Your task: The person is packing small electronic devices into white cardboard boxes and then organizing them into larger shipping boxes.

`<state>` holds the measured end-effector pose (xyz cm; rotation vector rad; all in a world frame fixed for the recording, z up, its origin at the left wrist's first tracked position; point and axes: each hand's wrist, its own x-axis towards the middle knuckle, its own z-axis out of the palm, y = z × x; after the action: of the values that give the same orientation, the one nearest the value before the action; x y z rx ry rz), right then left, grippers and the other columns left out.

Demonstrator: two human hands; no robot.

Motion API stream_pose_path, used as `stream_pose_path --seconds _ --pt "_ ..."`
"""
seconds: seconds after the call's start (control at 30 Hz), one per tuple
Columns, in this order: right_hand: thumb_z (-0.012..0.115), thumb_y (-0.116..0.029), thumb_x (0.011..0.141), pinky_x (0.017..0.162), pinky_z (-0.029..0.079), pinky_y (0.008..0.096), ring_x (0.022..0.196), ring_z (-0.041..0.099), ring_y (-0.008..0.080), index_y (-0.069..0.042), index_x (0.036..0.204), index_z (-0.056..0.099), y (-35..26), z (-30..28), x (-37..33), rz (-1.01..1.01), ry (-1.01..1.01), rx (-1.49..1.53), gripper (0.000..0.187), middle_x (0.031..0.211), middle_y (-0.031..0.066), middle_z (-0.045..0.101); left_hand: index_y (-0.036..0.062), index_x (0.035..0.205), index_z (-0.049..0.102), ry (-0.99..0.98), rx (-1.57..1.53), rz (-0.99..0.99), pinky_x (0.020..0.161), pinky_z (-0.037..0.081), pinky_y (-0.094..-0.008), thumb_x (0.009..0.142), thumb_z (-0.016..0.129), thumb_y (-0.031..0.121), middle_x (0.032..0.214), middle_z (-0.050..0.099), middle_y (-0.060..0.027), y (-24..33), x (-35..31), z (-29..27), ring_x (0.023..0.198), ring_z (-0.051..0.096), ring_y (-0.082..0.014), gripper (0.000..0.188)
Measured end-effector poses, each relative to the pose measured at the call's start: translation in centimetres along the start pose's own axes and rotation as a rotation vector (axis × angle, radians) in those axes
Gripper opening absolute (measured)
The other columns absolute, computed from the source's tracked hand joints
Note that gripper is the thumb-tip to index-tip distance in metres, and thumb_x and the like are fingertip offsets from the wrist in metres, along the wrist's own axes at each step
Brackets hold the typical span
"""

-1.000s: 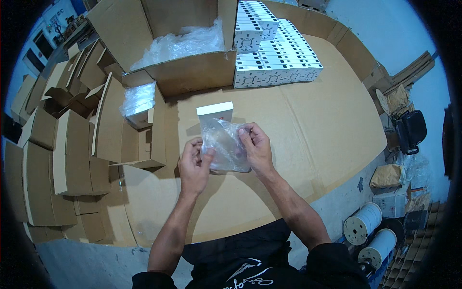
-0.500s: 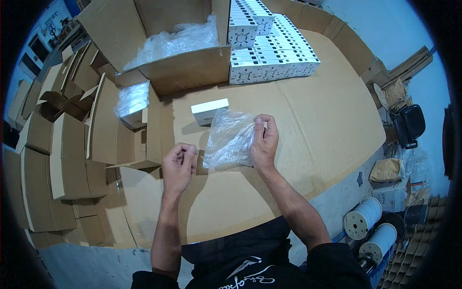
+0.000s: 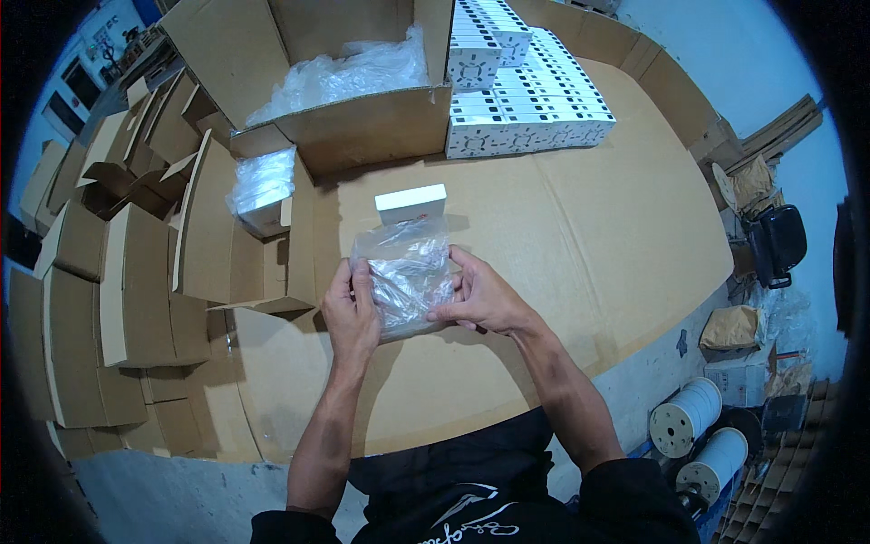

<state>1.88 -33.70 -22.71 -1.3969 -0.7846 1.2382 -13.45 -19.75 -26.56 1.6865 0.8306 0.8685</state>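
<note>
white box [image 3: 410, 202] partly hidden behind plastic bag [image 3: 403, 272], open carton [image 3: 381, 131] cropped above

guy-height view aside, this person's in a blk top [image 3: 494, 467], fabric a bit creased. l sleeve [image 3: 288, 528] & r sleeve [image 3: 634, 499] also blk, plain, stopping nr the elbow; l forearm [image 3: 328, 431] + r forearm [image 3: 569, 394] bare, same w/ l hand [image 3: 352, 313] & r hand [image 3: 489, 297]. wht print [image 3: 476, 528] up front: loopy script, thin swooshy line art alongside.
</note>
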Motion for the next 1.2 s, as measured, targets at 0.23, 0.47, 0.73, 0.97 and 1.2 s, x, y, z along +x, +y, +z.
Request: stream_pose_path --seconds 0.23,0.47,0.73,0.97,1.2 --pt "0.075 -0.01 0.091 0.043 0.038 0.0206 0.055 0.056 0.0057 -0.002 0.127 0.052 1.0 -1.6 0.1 0.022 0.048 0.015 0.043 0.07 0.0005 0.063 -0.0009 0.088 0.061 -0.002 0.108 -0.018 0.055 0.04 -0.0307 0.11 0.046 0.028 0.064 0.047 -0.0028 0.4 0.1 -0.5 0.061 0.045 -0.0103 0.039" --pt "0.061 -0.02 0.103 0.057 0.042 0.0216 0.064 0.051 0.0031 -0.004 0.108 0.064 2.2 -1.2 0.6 -0.11 0.211 0.074 0.017 0.073 -0.0049 0.06 -0.0009 0.089 0.062 -0.144 0.12 0.006 0.05 0.037 -0.0308 0.11 0.044 0.031 0.057 0.042 -0.0007 0.6 -0.3 -0.9 0.053 0.043 -0.0101 0.043" --pt "0.052 -0.025 0.108 0.058 0.039 0.024 0.065 0.046 0.003 -0.003 0.087 0.062 4.0 0.0 1.8 -0.275 0.561 -0.125 0.032 0.069 -0.004 0.051 0.0001 0.093 0.062 -0.216 -0.024 -0.058 0.061 0.039 -0.0266 0.111 0.042 0.031 0.074 0.05 0.003 0.7 -0.6 -0.2 0.071 0.046 -0.0061 0.041" --pt "0.052 -0.026 0.108 0.052 0.037 0.0268 0.057 0.043 0.0054 -0.002 0.086 0.061 3.6 1.2 1.7 -0.272 0.546 -0.161 0.034 0.06 -0.0027 0.046 0.0027 0.101 0.061 -0.045 -0.097 -0.077 0.068 0.047 -0.0259 0.107 0.055 0.023 0.081 0.058 0.0009 -0.1 0.0 -0.5 0.077 0.055 -0.0075 0.022" --pt "0.053 -0.023 0.107 0.052 0.039 0.0281 0.057 0.046 0.0065 -0.002 0.089 0.064 4.1 0.6 2.4 -0.343 0.599 -0.213 0.029 0.059 -0.0009 0.047 0.0015 0.117 0.06 -0.323 -0.449 -0.098 0.079 0.057 -0.0293 0.087 0.08 0.011 0.091 0.069 -0.0037 1.0 -0.2 -0.7 0.086 0.067 -0.0112 0.037"
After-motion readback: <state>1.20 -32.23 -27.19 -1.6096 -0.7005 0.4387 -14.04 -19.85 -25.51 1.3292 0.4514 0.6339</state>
